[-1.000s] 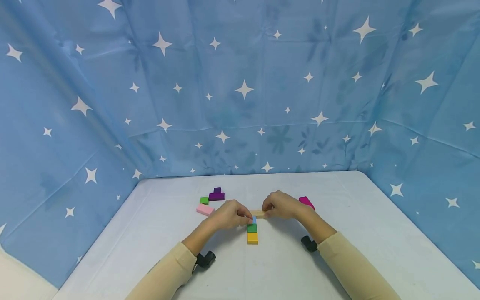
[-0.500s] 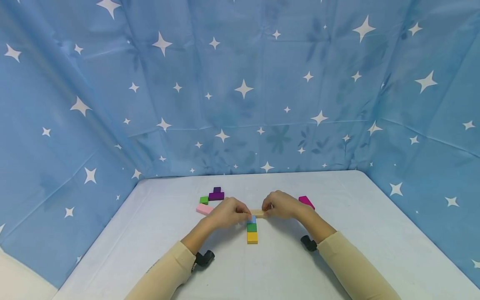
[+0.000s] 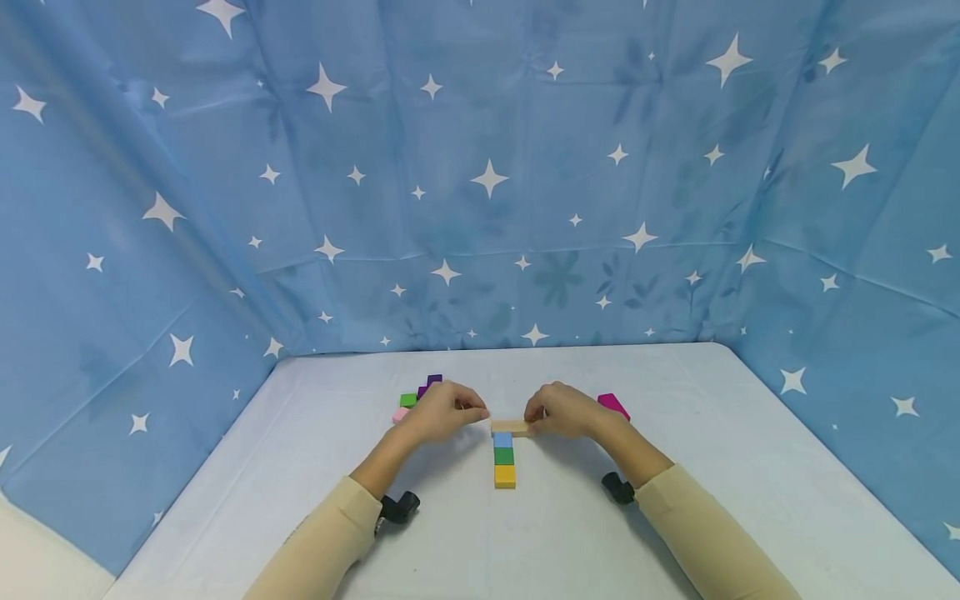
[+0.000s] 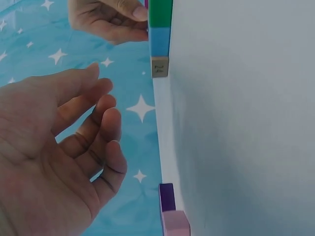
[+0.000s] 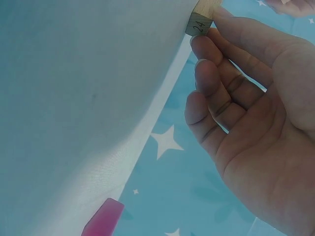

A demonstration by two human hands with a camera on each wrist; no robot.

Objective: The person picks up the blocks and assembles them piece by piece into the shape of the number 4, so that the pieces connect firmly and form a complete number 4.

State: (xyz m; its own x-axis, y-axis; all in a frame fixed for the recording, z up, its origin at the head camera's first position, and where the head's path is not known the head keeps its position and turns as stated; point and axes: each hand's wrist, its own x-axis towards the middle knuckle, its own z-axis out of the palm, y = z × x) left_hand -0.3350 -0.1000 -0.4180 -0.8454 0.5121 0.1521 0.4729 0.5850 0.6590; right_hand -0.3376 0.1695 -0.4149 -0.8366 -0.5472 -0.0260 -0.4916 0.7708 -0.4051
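Note:
In the head view, a plain wooden block [image 3: 510, 427] lies crosswise at the far end of a row. Blue [image 3: 503, 440], green [image 3: 504, 456] and yellow [image 3: 505, 477] blocks run from it toward the person. The thumb and index finger of my right hand [image 3: 562, 411] pinch the wooden block's right end; its end face reads 24 in the right wrist view [image 5: 199, 24]. My left hand [image 3: 444, 412] hovers left of the row, apart from it, with relaxed, slightly bent fingers. The left wrist view shows nothing in that left hand [image 4: 64, 142].
Behind the left hand sit a pink block [image 3: 401, 414], a light green block [image 3: 408, 400], a purple block [image 3: 422, 392] and a dark purple block [image 3: 434, 379], partly covered. A magenta block [image 3: 615, 406] lies beyond the right wrist. Starry blue cloth surrounds the white table [image 3: 585, 542].
My left hand has let go at the row's far end and moved left, uncovering the wooden block's left end and the blue block. My right hand stays where it was.

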